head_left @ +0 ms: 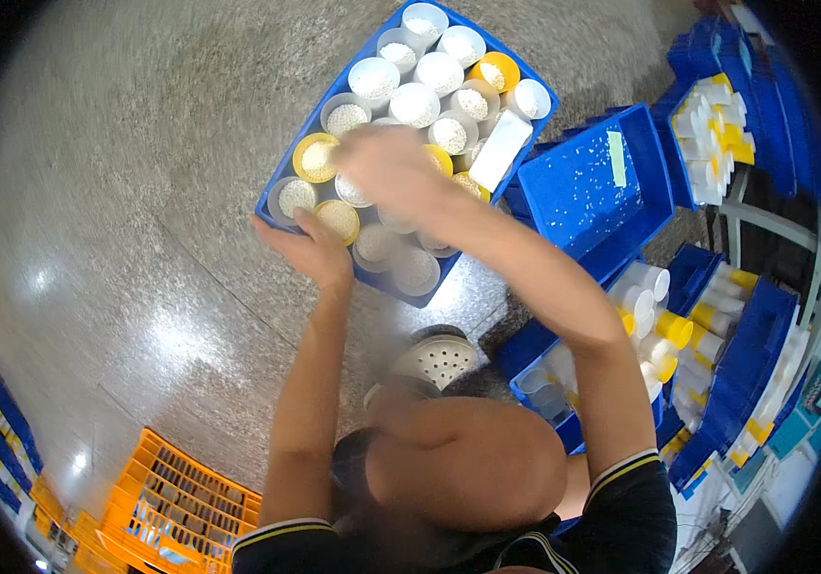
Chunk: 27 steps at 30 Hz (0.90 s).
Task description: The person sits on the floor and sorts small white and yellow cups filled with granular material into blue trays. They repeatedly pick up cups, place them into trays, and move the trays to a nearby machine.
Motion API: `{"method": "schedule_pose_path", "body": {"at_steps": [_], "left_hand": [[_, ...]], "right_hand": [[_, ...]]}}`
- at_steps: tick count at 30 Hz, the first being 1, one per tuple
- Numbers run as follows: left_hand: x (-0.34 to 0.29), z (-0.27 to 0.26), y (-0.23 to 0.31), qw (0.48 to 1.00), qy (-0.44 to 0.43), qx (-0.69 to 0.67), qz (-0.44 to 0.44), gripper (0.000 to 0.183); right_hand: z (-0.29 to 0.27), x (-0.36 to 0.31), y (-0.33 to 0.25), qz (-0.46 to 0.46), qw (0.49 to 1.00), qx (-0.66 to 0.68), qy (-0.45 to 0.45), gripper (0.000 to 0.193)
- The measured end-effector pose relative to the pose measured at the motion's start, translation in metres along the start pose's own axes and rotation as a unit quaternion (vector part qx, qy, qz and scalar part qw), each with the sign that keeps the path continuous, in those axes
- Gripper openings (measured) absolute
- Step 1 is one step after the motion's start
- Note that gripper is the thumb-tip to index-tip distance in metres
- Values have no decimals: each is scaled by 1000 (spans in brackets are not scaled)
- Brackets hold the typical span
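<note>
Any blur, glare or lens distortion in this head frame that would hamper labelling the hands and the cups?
Head view: the right hand is motion-blurred over the blue tray of pellet-filled cups, so its grip is unreadable; the left hand at the tray's near edge is sharp; lamp glare blooms on the speckled floor; fisheye bends the edges, with a black vignette at the corners.

One view only, head cam, so you have no second view and no overlap. It sits on your head and looks steeply down past your knee [468, 459] to the floor [143, 191]. Fisheye: black rim at the corners, straight edges bow near it. Your forearms enter from the bottom edge. Close range: blue tray of cups [286, 177] sits upper centre, at arm's reach. Blue bins [611, 201] fill the right side, orange crate [176, 502] lower left.
</note>
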<state>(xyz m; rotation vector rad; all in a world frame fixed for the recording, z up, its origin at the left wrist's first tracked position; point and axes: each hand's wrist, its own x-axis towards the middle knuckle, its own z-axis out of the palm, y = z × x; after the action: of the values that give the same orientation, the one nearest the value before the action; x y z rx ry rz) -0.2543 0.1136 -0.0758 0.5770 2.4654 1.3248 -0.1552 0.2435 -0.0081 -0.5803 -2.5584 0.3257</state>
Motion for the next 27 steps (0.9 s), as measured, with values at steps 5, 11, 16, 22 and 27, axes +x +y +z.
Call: {"method": "schedule_pose_path", "body": {"at_steps": [5, 11, 16, 22, 27], "left_hand": [[0, 1, -3, 1000, -2, -6, 18, 71], [-2, 0, 0, 1000, -6, -28, -3, 69], [-1, -1, 2, 1000, -13, -11, 10, 70], [-3, -3, 5, 1000, -15, 1, -3, 70], [-2, -2, 7, 1000, -13, -6, 3, 71]], "right_hand": [[79, 56, -11, 32, 982, -63, -176, 7], [53, 34, -6, 53, 983, -72, -161, 7], [-49, -26, 11, 81, 996, 38, 10, 27], [-148, -71, 40, 313, 861, -284, -283, 14], [-32, -1, 38, 64, 994, -71, -60, 20]]}}
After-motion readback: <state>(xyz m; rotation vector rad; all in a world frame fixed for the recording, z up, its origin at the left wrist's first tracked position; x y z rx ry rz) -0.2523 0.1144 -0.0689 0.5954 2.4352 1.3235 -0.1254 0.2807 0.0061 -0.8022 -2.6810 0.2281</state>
